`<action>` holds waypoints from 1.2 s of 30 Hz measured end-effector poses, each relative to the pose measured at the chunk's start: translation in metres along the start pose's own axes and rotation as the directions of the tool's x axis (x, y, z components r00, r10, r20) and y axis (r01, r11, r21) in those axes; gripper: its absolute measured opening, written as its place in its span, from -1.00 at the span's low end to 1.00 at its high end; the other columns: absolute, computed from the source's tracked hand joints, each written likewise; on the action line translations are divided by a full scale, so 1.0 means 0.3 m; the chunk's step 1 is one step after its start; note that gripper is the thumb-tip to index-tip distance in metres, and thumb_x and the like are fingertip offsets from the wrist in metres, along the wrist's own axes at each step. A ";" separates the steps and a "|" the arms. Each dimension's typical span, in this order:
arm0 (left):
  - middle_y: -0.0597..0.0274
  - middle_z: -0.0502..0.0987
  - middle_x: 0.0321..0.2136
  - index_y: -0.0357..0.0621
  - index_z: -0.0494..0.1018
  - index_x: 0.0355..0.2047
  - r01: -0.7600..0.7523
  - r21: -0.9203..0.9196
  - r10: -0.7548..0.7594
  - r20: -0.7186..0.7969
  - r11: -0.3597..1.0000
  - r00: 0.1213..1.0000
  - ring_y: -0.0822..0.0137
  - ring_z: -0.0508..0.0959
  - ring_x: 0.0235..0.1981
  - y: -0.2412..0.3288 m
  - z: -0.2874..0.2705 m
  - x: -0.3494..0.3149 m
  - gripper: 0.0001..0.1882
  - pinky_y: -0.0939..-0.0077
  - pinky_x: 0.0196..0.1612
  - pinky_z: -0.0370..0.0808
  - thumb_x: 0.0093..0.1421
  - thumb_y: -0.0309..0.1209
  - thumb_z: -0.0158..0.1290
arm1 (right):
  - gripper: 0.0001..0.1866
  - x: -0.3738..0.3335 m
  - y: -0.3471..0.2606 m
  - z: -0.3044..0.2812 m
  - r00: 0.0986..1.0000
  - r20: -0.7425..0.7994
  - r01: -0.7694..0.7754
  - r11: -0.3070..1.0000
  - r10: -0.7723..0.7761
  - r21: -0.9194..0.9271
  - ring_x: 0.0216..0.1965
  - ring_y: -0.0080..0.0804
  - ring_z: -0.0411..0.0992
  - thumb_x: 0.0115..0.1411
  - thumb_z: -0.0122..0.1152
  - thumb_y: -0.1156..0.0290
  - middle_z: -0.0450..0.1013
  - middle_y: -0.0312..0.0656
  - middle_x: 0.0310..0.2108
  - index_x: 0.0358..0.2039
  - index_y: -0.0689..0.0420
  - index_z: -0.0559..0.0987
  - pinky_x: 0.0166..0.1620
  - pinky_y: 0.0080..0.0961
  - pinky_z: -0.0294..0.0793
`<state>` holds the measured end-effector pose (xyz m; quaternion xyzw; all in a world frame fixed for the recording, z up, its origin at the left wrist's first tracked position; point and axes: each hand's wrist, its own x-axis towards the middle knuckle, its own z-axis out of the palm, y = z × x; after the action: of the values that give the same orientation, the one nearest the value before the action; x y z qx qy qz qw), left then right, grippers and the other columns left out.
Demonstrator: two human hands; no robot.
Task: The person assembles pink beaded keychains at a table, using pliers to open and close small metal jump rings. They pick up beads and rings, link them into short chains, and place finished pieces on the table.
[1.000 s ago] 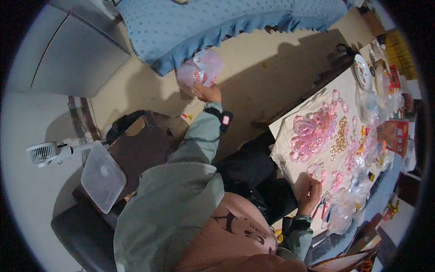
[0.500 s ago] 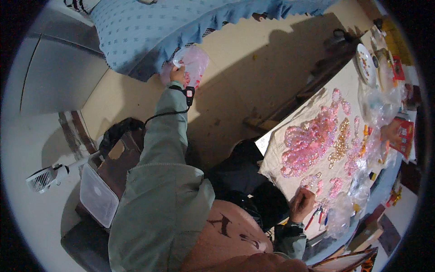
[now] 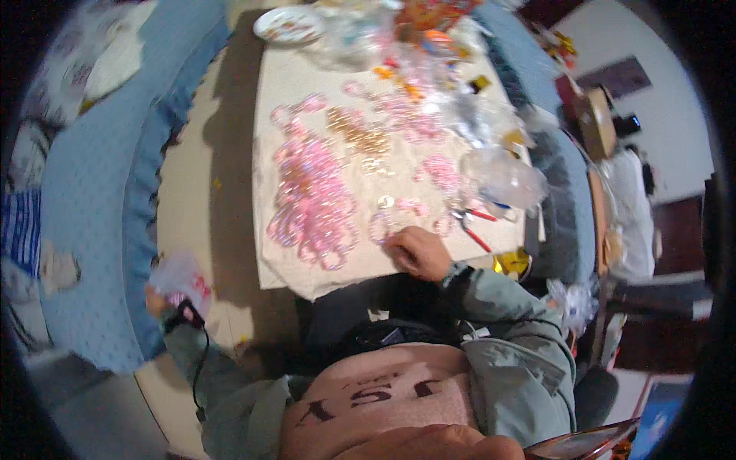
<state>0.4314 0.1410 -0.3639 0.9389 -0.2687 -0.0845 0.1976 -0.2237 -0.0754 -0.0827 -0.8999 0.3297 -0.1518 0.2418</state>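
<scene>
My left hand (image 3: 157, 301), blurred and low at the far left, is closed on a thin white-and-pink plastic bag (image 3: 182, 277) beside the blue-covered seat. Something pink shows through the bag near my fingers. At the table's near edge, my right hand (image 3: 420, 251) rests with curled fingers on a small loop of pale pink beads (image 3: 379, 228); the fingertips are partly hidden. A big heap of pink bead chains (image 3: 313, 203) lies to its left. Gold chain links (image 3: 360, 134) are spread farther back, with a pink bead cluster (image 3: 438, 173) to their right.
Red-handled pliers (image 3: 477, 230) lie right of my right hand, next to a clear plastic bag (image 3: 502, 180). A white plate (image 3: 289, 25) sits at the table's far left corner. Blue-covered seats (image 3: 96, 199) flank the cloth-covered table (image 3: 307, 277).
The view has swung from the left side round to the table. My left hand still has the plastic bag. My right hand stays at the table's near edge by the small bead loop.
</scene>
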 end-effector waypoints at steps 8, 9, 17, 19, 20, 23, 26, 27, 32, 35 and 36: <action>0.03 0.62 -0.18 -0.41 0.52 -0.05 -0.096 -0.190 0.075 -0.116 0.977 0.990 0.13 0.60 -0.23 0.005 0.064 0.136 -0.59 0.22 -0.13 0.53 0.19 -0.33 0.10 | -0.77 0.007 -0.002 -0.010 0.993 -0.080 0.084 0.995 -0.081 0.044 -0.23 -0.06 0.50 0.16 0.22 0.41 0.47 -0.11 -0.30 -0.15 0.10 0.53 -0.19 -0.21 0.53; 0.06 0.60 -0.15 -0.40 0.51 -0.03 0.002 -0.450 -0.050 -0.096 0.893 0.994 0.17 0.58 -0.18 0.056 0.055 0.141 -0.59 0.26 -0.10 0.52 0.19 -0.35 0.11 | -0.79 0.005 -0.001 -0.010 0.993 -0.087 0.088 0.995 -0.084 0.051 -0.23 -0.07 0.50 0.16 0.22 0.41 0.47 -0.12 -0.30 -0.16 0.09 0.54 -0.19 -0.22 0.53; 0.26 0.55 -0.09 -0.22 0.46 0.08 -0.207 -0.943 0.063 -0.197 0.261 0.978 0.39 0.53 -0.11 0.811 -0.374 -0.260 -0.65 0.50 -0.01 0.45 0.33 -0.36 0.11 | -0.82 -0.012 0.025 0.007 0.974 -0.168 0.161 0.986 -0.151 0.048 -0.25 -0.05 0.48 0.17 0.22 0.43 0.45 -0.10 -0.31 -0.19 0.10 0.53 -0.22 -0.21 0.52; 0.18 0.56 -0.03 -0.28 0.43 0.09 -0.303 -0.913 0.221 -0.247 0.274 0.943 0.31 0.54 -0.01 1.018 -0.564 -0.447 -0.64 0.44 0.12 0.44 0.35 -0.38 0.08 | -0.84 -0.014 0.031 0.011 0.969 -0.189 0.175 0.983 -0.161 0.058 -0.26 -0.04 0.48 0.20 0.21 0.43 0.45 -0.10 -0.32 -0.20 0.11 0.52 -0.23 -0.21 0.52; 0.14 0.56 -0.02 -0.30 0.44 0.07 -0.313 -0.923 0.225 -0.263 0.225 0.938 0.28 0.55 0.00 1.123 -0.643 -0.535 -0.67 0.40 0.14 0.43 0.36 -0.41 0.05 | -0.86 -0.014 0.033 0.011 0.967 -0.198 0.181 0.981 -0.163 0.074 -0.27 -0.04 0.48 0.21 0.20 0.43 0.44 -0.09 -0.32 -0.21 0.11 0.52 -0.24 -0.21 0.52; 0.05 0.56 -0.03 -0.32 0.47 0.03 -0.527 -0.850 0.453 -0.464 0.014 0.761 0.22 0.55 0.00 1.330 -0.843 -0.784 -0.73 0.33 0.15 0.43 0.38 -0.47 -0.03 | -0.84 -0.013 0.031 -0.006 0.970 -0.198 0.172 0.972 -0.139 0.160 -0.26 -0.05 0.50 0.24 0.19 0.41 0.44 -0.07 -0.29 -0.17 0.12 0.51 -0.23 -0.25 0.52; -0.01 0.58 -0.09 -0.34 0.49 -0.05 -0.654 -0.718 0.673 -0.607 -0.237 0.422 0.18 0.53 -0.07 1.493 -0.901 -0.946 -0.73 0.28 0.07 0.40 0.36 -0.45 -0.08 | -0.80 -0.065 0.033 -0.064 0.973 -0.205 0.151 0.967 -0.109 0.203 -0.23 -0.06 0.49 0.24 0.17 0.41 0.42 -0.06 -0.22 -0.13 0.11 0.48 -0.20 -0.23 0.52; -0.03 0.58 -0.11 -0.34 0.49 -0.05 -0.660 -0.695 0.738 -0.599 -0.286 0.310 0.16 0.53 -0.07 1.533 -0.903 -0.984 -0.74 0.26 0.07 0.41 0.35 -0.46 -0.08 | -0.80 -0.098 0.032 -0.092 0.954 -0.263 0.204 0.956 -0.146 0.209 -0.21 -0.07 0.49 0.24 0.16 0.43 0.42 -0.07 -0.21 -0.13 0.11 0.48 -0.18 -0.22 0.51; 0.02 0.57 -0.21 -0.31 0.50 -0.09 -0.397 -0.883 0.885 -0.376 -0.252 0.275 0.23 0.53 -0.16 1.671 -0.791 -1.075 -0.78 0.32 -0.02 0.45 0.36 -0.46 -0.04 | -0.79 -0.368 -0.012 -0.279 0.880 -0.474 0.108 0.982 -0.022 0.154 -0.17 -0.09 0.48 0.20 0.18 0.52 0.43 -0.09 -0.21 -0.13 0.14 0.49 -0.12 -0.27 0.50; 0.07 0.57 -0.25 -0.30 0.51 -0.11 -0.224 -0.949 0.918 -0.280 -0.222 0.281 0.29 0.52 -0.21 1.710 -0.705 -1.101 -0.80 0.38 -0.07 0.46 0.37 -0.48 -0.05 | -0.79 -0.605 -0.042 -0.325 0.715 -0.690 -0.074 0.994 0.111 0.083 -0.19 -0.14 0.48 0.19 0.16 0.61 0.45 -0.08 -0.21 -0.14 0.18 0.52 -0.10 -0.36 0.50; 0.09 0.56 -0.26 -0.30 0.51 -0.11 -0.179 -0.960 0.925 -0.260 -0.216 0.277 0.31 0.51 -0.23 1.709 -0.701 -1.104 -0.81 0.40 -0.09 0.46 0.37 -0.48 -0.05 | -0.79 -0.702 -0.074 -0.332 0.653 -0.741 -0.169 0.984 0.155 0.056 -0.19 -0.17 0.49 0.19 0.15 0.62 0.46 -0.08 -0.21 -0.14 0.18 0.53 -0.10 -0.40 0.50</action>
<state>-0.0332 -0.0109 0.0577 0.2266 -0.6379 -0.4000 0.6179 -0.4104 0.0464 -0.0115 -0.7292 0.4795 -0.4796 0.0912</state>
